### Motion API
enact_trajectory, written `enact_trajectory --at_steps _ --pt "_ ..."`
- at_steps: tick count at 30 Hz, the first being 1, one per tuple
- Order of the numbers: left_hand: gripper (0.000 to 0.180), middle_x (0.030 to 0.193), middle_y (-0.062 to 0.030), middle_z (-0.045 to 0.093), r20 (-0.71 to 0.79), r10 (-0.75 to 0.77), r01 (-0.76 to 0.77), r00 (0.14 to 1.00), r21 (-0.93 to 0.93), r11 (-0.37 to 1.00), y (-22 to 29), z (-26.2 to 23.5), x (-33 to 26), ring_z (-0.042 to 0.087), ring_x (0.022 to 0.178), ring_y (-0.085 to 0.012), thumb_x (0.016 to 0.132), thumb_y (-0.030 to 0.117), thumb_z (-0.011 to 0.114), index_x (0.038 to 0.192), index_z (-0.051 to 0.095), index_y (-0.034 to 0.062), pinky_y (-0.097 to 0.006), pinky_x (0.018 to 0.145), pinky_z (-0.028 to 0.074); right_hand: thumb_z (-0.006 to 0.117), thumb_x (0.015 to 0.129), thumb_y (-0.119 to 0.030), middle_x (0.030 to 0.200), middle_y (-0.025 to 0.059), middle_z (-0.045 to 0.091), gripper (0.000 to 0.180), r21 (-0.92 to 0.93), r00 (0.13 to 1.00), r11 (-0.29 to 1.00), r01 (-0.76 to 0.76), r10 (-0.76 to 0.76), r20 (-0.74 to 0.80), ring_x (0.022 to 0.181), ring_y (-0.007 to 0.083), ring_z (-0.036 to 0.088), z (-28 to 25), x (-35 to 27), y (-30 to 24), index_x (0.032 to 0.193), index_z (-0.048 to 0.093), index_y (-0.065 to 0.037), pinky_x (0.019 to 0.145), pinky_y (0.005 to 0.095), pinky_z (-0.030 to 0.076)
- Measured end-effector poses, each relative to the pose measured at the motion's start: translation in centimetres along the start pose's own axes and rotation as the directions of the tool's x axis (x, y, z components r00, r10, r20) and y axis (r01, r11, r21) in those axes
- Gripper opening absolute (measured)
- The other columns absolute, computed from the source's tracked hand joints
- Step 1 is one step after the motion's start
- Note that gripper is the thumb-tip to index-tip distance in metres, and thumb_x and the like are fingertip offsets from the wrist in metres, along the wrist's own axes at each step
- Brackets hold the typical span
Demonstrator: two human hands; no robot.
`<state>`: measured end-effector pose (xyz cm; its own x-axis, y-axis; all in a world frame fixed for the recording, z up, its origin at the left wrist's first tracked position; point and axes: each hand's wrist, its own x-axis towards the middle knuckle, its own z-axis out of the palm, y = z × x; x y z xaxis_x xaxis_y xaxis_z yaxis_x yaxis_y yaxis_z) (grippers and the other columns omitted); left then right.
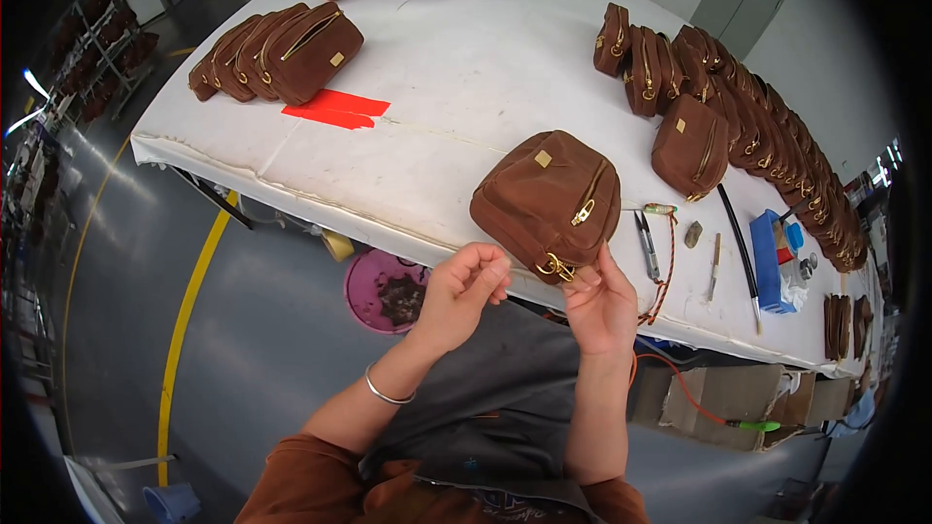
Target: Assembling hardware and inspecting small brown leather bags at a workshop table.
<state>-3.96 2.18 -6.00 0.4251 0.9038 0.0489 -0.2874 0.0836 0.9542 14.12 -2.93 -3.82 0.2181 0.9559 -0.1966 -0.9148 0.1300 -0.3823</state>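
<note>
A brown bag (545, 170) with a gold-coloured zipper pull and a small tan label sits at the table's near edge, in front of me. A gold-coloured clasp (555, 269) hangs at its lower end. My right hand (600, 309) is curled at that end, its fingertips against the clasp and the bag's edge. Just left of the bag, my left hand (466, 293) is closed in a pinch; whatever may be between its fingertips is too small to make out. Right of the bag lie snips (648, 245) on a red cord.
Brown bags stand in groups (311, 50) at the far left and in a long row (767, 141) at right. Red sheets (335, 109), a black brush (740, 257) and a blue bin (774, 262) are on the white table. Below is a pink tub (361, 291).
</note>
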Motion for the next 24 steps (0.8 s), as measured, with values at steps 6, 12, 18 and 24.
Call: enact_trajectory --at_steps 6,12,18,24 --pt "0.012 0.081 0.0001 0.060 0.018 0.059 -0.054 0.998 -0.210 0.976 5.5 2.2 2.1 0.055 0.072 -0.0052 0.095 0.011 0.058 0.097 0.058 -0.0005 -0.021 0.064 0.047 0.042 0.099 -0.012 0.094 0.0021 0.061 0.020 0.249 0.992 0.964 -0.097 0.073 0.102 0.066 0.0072 0.049 0.5 1.0 2.3 0.111 0.055 -0.003 0.060 0.0227 0.043" --pt "0.006 0.080 -0.0031 0.060 0.274 0.384 -0.469 0.882 0.438 0.767 8.1 5.0 5.4 0.055 0.070 -0.0076 0.090 0.004 0.059 0.090 0.059 -0.0014 -0.022 0.061 0.046 0.046 0.096 -0.011 0.095 0.0047 0.063 0.019 -0.029 0.968 0.969 -0.246 0.244 -0.061 0.081 0.0122 0.061 1.3 0.3 6.2 0.110 0.054 -0.001 0.072 0.0269 0.052" --pt "0.004 0.077 -0.0095 0.058 0.273 0.409 -0.487 0.871 0.594 0.640 6.3 2.6 3.6 0.055 0.065 -0.0156 0.088 0.002 0.059 0.088 0.059 -0.0020 -0.026 0.059 0.045 0.050 0.097 -0.010 0.097 0.0058 0.066 0.020 -0.684 0.965 0.724 -0.095 0.235 0.114 0.082 0.0111 0.063 1.3 -3.6 1.7 0.111 0.060 0.000 0.074 0.0256 0.052" --pt "0.003 0.082 -0.0121 0.057 0.026 0.371 -0.288 0.928 0.681 0.673 6.6 2.1 0.7 0.055 0.065 -0.0231 0.090 0.002 0.058 0.091 0.056 -0.0010 -0.030 0.058 0.045 0.057 0.093 -0.009 0.093 0.0093 0.067 0.019 -0.948 0.826 0.104 0.300 -0.525 0.204 0.082 0.0137 0.061 0.2 -1.5 -6.5 0.108 0.063 0.002 0.073 0.0269 0.048"
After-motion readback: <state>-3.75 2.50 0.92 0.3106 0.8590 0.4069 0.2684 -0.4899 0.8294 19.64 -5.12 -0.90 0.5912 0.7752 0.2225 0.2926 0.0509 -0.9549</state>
